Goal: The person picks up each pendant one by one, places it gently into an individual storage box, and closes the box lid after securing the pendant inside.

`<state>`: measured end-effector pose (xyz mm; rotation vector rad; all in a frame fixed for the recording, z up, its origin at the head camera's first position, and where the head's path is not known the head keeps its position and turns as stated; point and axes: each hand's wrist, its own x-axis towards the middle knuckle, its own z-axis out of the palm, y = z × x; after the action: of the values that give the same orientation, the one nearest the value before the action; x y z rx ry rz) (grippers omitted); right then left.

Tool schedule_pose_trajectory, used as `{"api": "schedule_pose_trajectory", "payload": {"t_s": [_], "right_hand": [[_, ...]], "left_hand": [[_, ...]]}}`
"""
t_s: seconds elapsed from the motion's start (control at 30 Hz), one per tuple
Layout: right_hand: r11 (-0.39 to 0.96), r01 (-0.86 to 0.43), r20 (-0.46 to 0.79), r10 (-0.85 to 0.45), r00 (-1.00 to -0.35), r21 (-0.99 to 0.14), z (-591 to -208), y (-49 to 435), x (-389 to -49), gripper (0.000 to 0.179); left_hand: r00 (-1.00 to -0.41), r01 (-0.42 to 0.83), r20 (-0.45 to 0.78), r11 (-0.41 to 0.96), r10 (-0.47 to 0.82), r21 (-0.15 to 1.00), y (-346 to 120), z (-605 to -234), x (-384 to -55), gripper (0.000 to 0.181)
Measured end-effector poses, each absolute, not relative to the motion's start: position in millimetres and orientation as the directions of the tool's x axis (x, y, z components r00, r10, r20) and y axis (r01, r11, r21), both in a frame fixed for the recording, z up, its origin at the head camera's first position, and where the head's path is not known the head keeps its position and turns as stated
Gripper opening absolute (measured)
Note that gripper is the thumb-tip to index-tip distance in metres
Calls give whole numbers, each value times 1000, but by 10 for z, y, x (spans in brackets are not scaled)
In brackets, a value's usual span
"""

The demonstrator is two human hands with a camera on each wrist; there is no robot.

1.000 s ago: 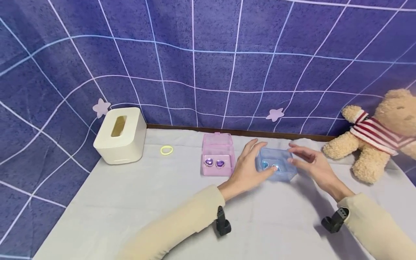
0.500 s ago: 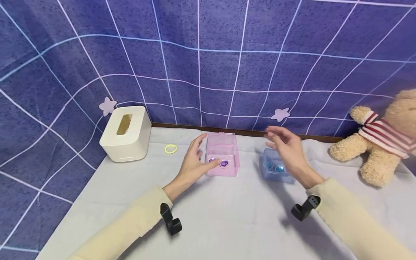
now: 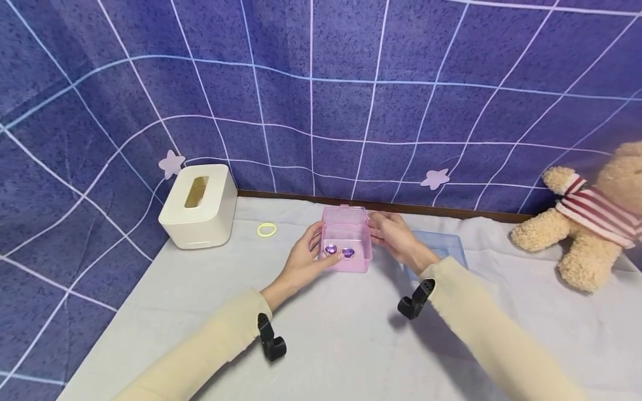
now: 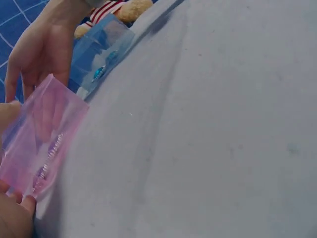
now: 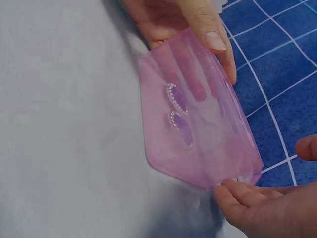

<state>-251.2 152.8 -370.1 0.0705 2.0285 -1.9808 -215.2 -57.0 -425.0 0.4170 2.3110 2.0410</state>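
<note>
A clear pink plastic box [image 3: 346, 264] with its hinged lid raised stands mid-table in the head view. Two purple gems with beaded rims [image 3: 348, 253] lie inside. My left hand [image 3: 304, 257] grips the box's left wall, thumb over the rim and fingers along the outside. My right hand [image 3: 396, 236] touches the right side near the raised lid; in the right wrist view its fingers [image 5: 242, 198] meet the box edge and the thumb stands apart. A clear blue box [image 3: 443, 245] is partly hidden behind the right forearm; the left wrist view shows a blue gem [image 4: 99, 73] in it.
A white tissue box [image 3: 200, 211] stands at the back left, with a yellow ring [image 3: 267, 229] to its right. A teddy bear [image 3: 592, 223] in a striped top sits at the right. Behind the table hangs a blue gridded cloth [image 3: 281, 111].
Both hands have left the blue box and moved left to the pink box. My left hand has taken hold of its left wall; my right hand has reached its right side.
</note>
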Motion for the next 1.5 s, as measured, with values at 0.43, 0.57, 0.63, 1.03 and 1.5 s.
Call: {"api": "schedule_pose_trajectory", "payload": {"t_s": [0.43,0.57,0.63,1.03,1.5], "right_hand": [[-10,246,-242,-135,-961,-969,-3644,1506,-2542,47],[15,248,-248,-124,-961,-969,-3587,1530,-2540,49],[35,245,-247,-131,-960,-969,-3547,1544,-2543,53],[142,256,-275,-139,-951,-956,-3408,1543,-2566,70],[20,169,-164,-383,-909,-985,-3527,1730,-2494,31]], "left_hand": [[-966,188,151,169,210,967,-605,-4292,-2159,84],[-969,173,137,169,207,970,-610,-4284,-2160,84],[-968,175,137,172,210,969,-611,-4278,-2160,84],[-967,172,133,171,218,970,-595,-4244,-2155,83],[-962,193,154,169,224,966,-603,-4247,-2140,92]]}}
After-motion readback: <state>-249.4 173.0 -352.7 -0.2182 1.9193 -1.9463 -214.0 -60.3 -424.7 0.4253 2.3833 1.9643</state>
